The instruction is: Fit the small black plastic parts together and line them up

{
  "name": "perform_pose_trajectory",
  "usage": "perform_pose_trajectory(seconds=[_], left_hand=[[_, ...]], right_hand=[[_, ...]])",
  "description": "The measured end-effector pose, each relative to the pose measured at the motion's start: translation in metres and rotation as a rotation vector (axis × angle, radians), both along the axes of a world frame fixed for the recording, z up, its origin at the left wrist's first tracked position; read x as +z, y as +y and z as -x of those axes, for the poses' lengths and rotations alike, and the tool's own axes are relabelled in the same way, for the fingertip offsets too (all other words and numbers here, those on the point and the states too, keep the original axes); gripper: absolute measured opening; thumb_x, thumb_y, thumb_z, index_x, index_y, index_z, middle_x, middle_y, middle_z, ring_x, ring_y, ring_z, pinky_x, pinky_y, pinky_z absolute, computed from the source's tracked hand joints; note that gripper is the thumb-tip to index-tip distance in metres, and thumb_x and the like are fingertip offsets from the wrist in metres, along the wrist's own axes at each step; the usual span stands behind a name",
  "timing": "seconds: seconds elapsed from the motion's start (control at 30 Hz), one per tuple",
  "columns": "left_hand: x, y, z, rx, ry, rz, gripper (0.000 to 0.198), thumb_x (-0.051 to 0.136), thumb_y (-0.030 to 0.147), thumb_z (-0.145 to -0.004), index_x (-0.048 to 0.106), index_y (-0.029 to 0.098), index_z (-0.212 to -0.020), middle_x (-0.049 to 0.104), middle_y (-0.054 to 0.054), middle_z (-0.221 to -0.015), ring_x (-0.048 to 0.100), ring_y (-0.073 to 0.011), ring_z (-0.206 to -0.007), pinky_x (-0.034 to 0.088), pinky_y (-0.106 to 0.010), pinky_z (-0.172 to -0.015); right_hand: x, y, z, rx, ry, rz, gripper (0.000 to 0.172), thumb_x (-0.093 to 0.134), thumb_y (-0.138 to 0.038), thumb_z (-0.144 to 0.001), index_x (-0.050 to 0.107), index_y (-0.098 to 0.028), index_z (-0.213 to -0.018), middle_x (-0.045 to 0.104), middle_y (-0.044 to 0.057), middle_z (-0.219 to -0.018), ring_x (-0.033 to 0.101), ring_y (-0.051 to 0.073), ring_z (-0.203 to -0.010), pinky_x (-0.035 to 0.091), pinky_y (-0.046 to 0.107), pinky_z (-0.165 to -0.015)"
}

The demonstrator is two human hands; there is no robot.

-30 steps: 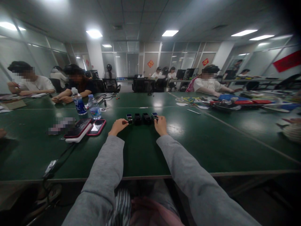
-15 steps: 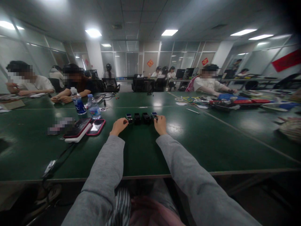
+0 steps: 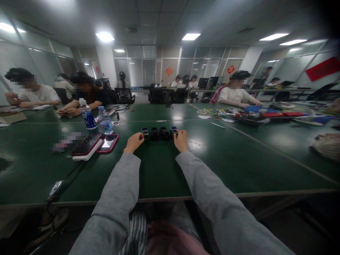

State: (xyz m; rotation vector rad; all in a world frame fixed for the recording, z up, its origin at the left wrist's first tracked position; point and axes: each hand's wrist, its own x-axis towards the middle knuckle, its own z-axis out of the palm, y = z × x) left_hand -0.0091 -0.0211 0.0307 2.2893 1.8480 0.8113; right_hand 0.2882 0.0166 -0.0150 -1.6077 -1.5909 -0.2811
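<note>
Four-sided little devices stand in a row on the green table (image 3: 164, 170). At the row's left end, my left hand (image 3: 133, 143) pinches the near left edge of a small electronic module with a screen (image 3: 145, 131). My right hand (image 3: 181, 141) has its fingers closed at the right side of a similar module with a bluish screen (image 3: 173, 129), partly hidden by the fingers. Between them sit two black blocks, a left one (image 3: 154, 133) and a right one (image 3: 164, 133), touched by neither hand. Both modules appear to rest on the tabletop.
To the left lie a red-edged phone (image 3: 107, 143), another phone (image 3: 87, 144) on a white slab, and two bottles (image 3: 88, 115). A cable (image 3: 73, 171) runs toward the front edge. Cluttered wires and bags (image 3: 255, 115) lie far right, by a seated person (image 3: 235, 94). Others sit across the left.
The view has shifted very slightly. My hands stay at the two end modules, and the row looks the same. The person at the right has moved their hands a little.
</note>
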Motion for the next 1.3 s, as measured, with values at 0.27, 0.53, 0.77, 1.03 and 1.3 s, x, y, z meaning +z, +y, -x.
perform_pose_trajectory(seconds=[0.27, 0.53, 0.77, 1.03, 1.3], left_hand=[[-0.009, 0.009, 0.007, 0.014, -0.051, 0.012, 0.016, 0.055, 0.031, -0.091, 0.061, 0.024, -0.105, 0.069, -0.003, -0.111, 0.065, -0.0179, -0.094, 0.048, -0.03, -0.083], [-0.017, 0.015, 0.012, -0.003, -0.138, 0.01, 0.018, 0.057, 0.029, -0.09, 0.061, 0.023, -0.107, 0.069, -0.003, -0.112, 0.065, -0.0167, -0.092, 0.05, -0.03, -0.083], [-0.022, 0.019, 0.017, 0.007, -0.181, -0.004, 0.017, 0.058, 0.029, -0.09, 0.062, 0.023, -0.105, 0.07, -0.004, -0.109, 0.066, -0.0168, -0.092, 0.051, -0.03, -0.084], [-0.022, 0.018, 0.02, 0.04, -0.262, 0.007, 0.016, 0.057, 0.03, -0.09, 0.063, 0.023, -0.103, 0.071, -0.004, -0.107, 0.067, -0.0174, -0.095, 0.051, -0.031, -0.086], [-0.023, 0.024, 0.03, 0.204, -0.452, -0.08, 0.028, 0.042, 0.015, -0.093, 0.059, 0.023, -0.114, 0.071, -0.005, -0.11, 0.066, -0.0167, -0.102, 0.049, -0.035, -0.094]], right_hand=[[-0.001, 0.0, -0.001, 0.03, -0.032, 0.041, 0.036, 0.044, -0.026, -0.093, 0.056, -0.014, -0.125, 0.047, 0.018, -0.128, 0.045, 0.028, -0.119, 0.041, 0.042, -0.098], [-0.002, 0.002, -0.002, 0.104, -0.038, 0.112, 0.034, 0.044, -0.021, -0.092, 0.057, -0.015, -0.123, 0.051, 0.015, -0.123, 0.051, 0.024, -0.113, 0.044, 0.037, -0.095], [-0.001, 0.001, -0.003, 0.108, -0.029, 0.122, 0.035, 0.045, -0.021, -0.092, 0.057, -0.015, -0.124, 0.051, 0.015, -0.124, 0.05, 0.025, -0.115, 0.044, 0.037, -0.096], [-0.001, 0.001, -0.001, 0.108, -0.033, 0.099, 0.033, 0.044, -0.021, -0.092, 0.057, -0.015, -0.122, 0.053, 0.014, -0.121, 0.051, 0.024, -0.113, 0.045, 0.036, -0.094], [-0.001, 0.003, -0.002, 0.111, -0.033, 0.085, 0.032, 0.044, -0.021, -0.092, 0.057, -0.014, -0.12, 0.054, 0.014, -0.119, 0.052, 0.024, -0.111, 0.044, 0.036, -0.094]])
